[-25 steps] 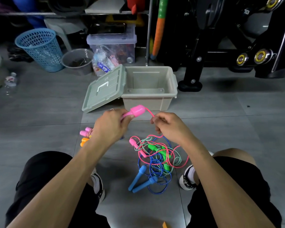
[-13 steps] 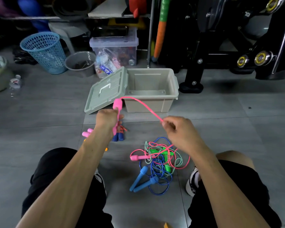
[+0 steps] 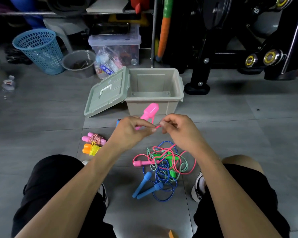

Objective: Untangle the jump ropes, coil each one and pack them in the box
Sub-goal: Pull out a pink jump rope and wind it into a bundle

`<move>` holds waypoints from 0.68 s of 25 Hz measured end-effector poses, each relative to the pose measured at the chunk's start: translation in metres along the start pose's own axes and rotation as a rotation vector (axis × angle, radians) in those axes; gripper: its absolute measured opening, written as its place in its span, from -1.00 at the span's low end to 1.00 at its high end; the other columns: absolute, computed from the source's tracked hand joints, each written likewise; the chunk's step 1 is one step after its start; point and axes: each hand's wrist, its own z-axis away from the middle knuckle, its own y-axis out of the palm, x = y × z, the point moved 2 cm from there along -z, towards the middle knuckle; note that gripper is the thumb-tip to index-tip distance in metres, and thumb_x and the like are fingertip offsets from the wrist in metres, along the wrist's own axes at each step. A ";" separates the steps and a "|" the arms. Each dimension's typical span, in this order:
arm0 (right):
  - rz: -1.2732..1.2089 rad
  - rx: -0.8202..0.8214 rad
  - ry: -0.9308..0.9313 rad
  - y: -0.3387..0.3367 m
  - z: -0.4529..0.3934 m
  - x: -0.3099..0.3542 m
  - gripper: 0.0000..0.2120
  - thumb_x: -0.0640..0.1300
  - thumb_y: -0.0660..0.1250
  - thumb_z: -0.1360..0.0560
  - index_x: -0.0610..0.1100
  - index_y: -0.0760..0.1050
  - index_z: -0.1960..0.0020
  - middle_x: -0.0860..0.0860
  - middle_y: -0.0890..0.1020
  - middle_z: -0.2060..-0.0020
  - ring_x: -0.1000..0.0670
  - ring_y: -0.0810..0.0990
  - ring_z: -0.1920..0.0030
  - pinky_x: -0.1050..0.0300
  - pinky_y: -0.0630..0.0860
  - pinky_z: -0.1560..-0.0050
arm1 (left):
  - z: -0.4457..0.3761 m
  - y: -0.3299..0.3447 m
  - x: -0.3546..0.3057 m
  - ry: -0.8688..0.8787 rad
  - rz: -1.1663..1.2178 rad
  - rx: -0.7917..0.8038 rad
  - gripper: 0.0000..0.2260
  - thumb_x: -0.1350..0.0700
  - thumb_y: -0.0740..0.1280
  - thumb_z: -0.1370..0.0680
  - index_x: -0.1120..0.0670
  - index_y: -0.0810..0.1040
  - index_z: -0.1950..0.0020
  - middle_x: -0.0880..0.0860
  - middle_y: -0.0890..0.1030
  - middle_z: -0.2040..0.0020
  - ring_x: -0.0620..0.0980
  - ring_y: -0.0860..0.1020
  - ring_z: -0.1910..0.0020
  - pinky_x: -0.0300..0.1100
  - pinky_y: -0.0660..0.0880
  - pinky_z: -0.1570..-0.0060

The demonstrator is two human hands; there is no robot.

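Left hand (image 3: pixel 133 133) grips a glossy pink plastic handle (image 3: pixel 149 111); right hand (image 3: pixel 178 128) pinches its thin pink cord (image 3: pixel 157 126). Tangled ropes (image 3: pixel 163 165) lie below on grey tile, before the open rectangular beige box (image 3: pixel 155 105).

The box (image 3: pixel 155 93) stands open-topped, its lid (image 3: pixel 107 93) leaning at its left wall; bare floor (image 3: pixel 230 131) lies right of it; the tangled ropes (image 3: pixel 163 167) sit between the knees.
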 end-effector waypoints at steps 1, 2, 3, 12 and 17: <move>-0.033 0.003 0.007 0.002 -0.001 -0.001 -0.80 -0.11 0.31 -0.56 0.06 0.55 0.22 0.16 0.63 0.40 0.16 0.57 0.35 0.25 0.47 0.24 | -0.002 0.000 0.001 0.019 -0.063 -0.038 -0.97 0.15 0.46 -0.48 0.03 0.70 0.14 -0.14 0.58 0.26 -0.29 0.47 0.36 -0.34 0.35 0.26; -0.075 0.015 0.029 0.005 -0.001 -0.002 -0.80 -0.10 0.30 -0.57 0.05 0.55 0.22 0.15 0.63 0.41 0.16 0.55 0.39 0.26 0.47 0.28 | -0.004 -0.002 0.003 0.025 -0.118 -0.101 -0.94 0.15 0.45 -0.49 0.01 0.67 0.16 -0.06 0.58 0.20 -0.21 0.49 0.28 -0.29 0.37 0.19; -0.111 0.047 0.059 0.009 -0.001 -0.005 -0.78 -0.10 0.27 -0.59 0.03 0.54 0.22 0.12 0.62 0.41 0.14 0.54 0.42 0.22 0.49 0.30 | -0.007 -0.005 0.005 0.016 -0.135 -0.169 -0.93 0.16 0.42 -0.51 0.02 0.65 0.17 0.00 0.57 0.16 -0.11 0.50 0.22 -0.29 0.37 0.16; 0.254 0.303 0.262 0.012 0.005 -0.034 -0.68 -0.16 0.13 -0.63 0.02 0.49 0.25 0.09 0.58 0.36 0.06 0.58 0.29 0.13 0.49 0.19 | -0.015 -0.031 0.025 -0.207 0.023 -0.416 -0.78 0.21 0.31 -0.56 -0.01 0.51 0.26 -0.06 0.48 0.35 -0.20 0.40 0.46 -0.43 0.31 0.46; -0.245 -0.391 -0.126 -0.018 0.004 -0.006 -0.85 -0.10 0.27 -0.58 0.03 0.57 0.14 0.04 0.55 0.41 0.11 0.40 0.45 0.22 0.34 0.42 | -0.010 -0.017 0.038 -0.378 -0.204 -0.092 -0.83 0.19 0.36 -0.51 -0.02 0.61 0.25 0.09 0.64 0.15 -0.06 0.49 0.33 -0.40 0.34 0.38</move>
